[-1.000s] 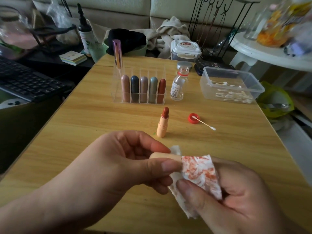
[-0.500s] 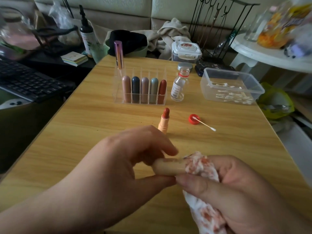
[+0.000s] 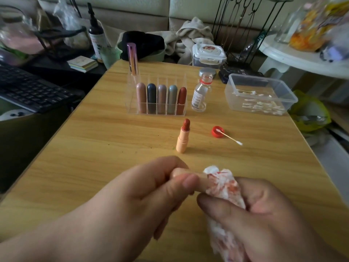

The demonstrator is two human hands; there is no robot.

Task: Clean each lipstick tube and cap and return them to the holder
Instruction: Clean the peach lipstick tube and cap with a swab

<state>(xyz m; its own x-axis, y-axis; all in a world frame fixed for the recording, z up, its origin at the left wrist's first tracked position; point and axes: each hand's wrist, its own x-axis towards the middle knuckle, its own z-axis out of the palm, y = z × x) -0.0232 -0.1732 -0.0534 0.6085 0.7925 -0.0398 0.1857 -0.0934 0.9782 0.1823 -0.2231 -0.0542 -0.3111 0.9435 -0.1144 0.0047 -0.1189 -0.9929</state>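
Left hand pinch-tight on cap, right hand fist-tight around tissue, above table's near end.

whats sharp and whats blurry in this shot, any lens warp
Head view: the uncapped lipstick and holder are fairly sharp; the left hand holding the cap and right hand holding the tissue look soft; the jars top right smear and stretch, wide-angle distortion.

My feed shows two hands, both bare. Left hand: bare skin runs from the fingers back along the forearm to the frame edge; thumbnail trimmed short, rounded tip. Right hand: bare to the wrist, where the frame cuts it; knuckle creases visible, nails not legible on my feed.
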